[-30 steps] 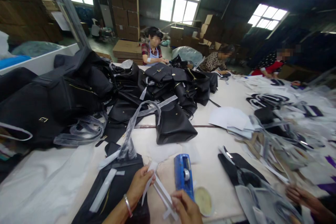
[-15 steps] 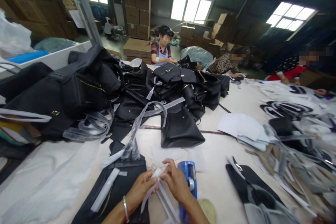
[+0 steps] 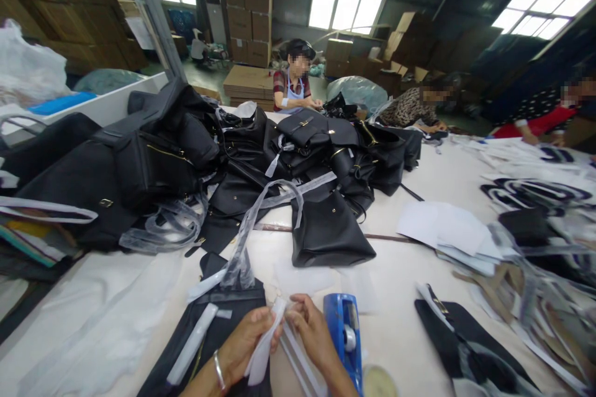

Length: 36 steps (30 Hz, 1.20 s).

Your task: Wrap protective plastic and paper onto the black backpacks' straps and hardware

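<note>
At the bottom centre my left hand [image 3: 249, 341] and my right hand [image 3: 311, 334] meet, both pinching a white foam-wrapped strap [image 3: 263, 347]. The strap's upper end sits between my fingertips and its length hangs down past my left palm. A metal bangle circles my left wrist. Under my left hand lies a flat black bag [image 3: 218, 329] with another white-wrapped strap across it. A blue tape dispenser [image 3: 347, 338] stands just right of my right hand.
A heap of black handbags [image 3: 261, 155] covers the table's middle and left. One upright black bag [image 3: 328, 229] stands ahead of my hands. White paper sheets [image 3: 442, 226] and wrapped parts lie at right. Three people sit at the far side. A round tape roll [image 3: 379, 381] lies near the dispenser.
My right hand has come up from the bottom edge to meet my left hand on the white strap. The view has shifted slightly, and both hands stay pinched together.
</note>
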{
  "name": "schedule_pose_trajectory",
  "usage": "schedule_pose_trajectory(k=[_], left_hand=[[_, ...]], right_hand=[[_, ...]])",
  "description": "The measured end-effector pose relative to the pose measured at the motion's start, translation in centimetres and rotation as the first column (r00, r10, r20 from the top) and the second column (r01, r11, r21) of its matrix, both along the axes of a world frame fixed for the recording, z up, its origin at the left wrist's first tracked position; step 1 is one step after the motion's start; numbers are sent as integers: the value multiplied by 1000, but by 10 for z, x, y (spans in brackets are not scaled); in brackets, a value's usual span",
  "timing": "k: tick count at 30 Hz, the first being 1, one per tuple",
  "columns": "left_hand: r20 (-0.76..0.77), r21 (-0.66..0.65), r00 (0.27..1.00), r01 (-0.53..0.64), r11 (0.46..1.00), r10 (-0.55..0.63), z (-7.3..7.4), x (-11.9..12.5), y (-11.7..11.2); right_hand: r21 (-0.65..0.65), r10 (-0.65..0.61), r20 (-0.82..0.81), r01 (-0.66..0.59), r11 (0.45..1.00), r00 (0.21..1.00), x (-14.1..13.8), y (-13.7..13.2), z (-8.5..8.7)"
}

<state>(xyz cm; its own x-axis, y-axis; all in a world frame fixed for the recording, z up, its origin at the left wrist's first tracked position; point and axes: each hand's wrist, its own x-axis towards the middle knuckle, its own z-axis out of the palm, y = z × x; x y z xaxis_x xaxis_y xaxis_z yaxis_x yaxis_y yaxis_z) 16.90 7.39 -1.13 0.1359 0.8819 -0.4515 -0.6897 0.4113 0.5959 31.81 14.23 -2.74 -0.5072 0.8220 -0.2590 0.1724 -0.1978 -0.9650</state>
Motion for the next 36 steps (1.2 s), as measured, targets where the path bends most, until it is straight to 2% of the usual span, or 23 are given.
schedule_pose_trajectory(k=[2, 5, 7, 9, 10, 12, 14, 16, 19, 23, 29, 32, 36], left_hand=[[-127, 45, 992, 17, 999, -11, 0, 6, 2], [-298, 108, 954, 50, 993, -16, -2, 16, 4], [-375, 111, 927, 48, 993, -3, -4, 20, 4], [-386, 83, 922, 30, 996, 5, -6, 20, 3], [-370, 68, 929, 12, 998, 14, -6, 19, 1], [-311, 40, 949, -46, 998, 56, -4, 14, -1], [-241, -6, 963, -123, 992, 117, -2, 9, -4], [-173, -63, 967, -202, 977, 188, 0, 5, -8], [-108, -99, 955, -288, 952, 278, 0, 4, -13], [-127, -100, 933, -351, 931, 337, -3, 13, -19], [-196, -111, 901, -414, 904, 388, -4, 26, -26], [-86, -118, 923, -383, 916, 375, -4, 22, -31], [87, -110, 953, -279, 954, 289, -5, 11, -39]], right_hand=[[81, 5, 80, -11, 997, 997, 5, 4, 11], [210, 80, 215, -126, 970, 973, 0, 8, 26], [240, 116, 285, -188, 952, 952, -7, 11, 29], [229, 142, 299, -215, 949, 944, -13, 15, 26], [219, 142, 282, -208, 953, 949, -16, 16, 23], [178, 82, 180, -115, 977, 980, -17, 14, 15], [83, -49, 36, 46, 995, 998, -18, 3, 3], [-24, -157, -66, 156, 987, 985, -18, -17, -9], [-91, -168, -125, 157, 983, 978, -23, -54, -23], [-29, -185, -76, 183, 983, 980, -33, -82, -28], [183, -228, 158, 198, 963, 961, -39, -85, -22], [274, -233, 215, 171, 946, 948, -38, -87, -22], [296, -241, 282, 155, 943, 929, -36, -89, -22]])
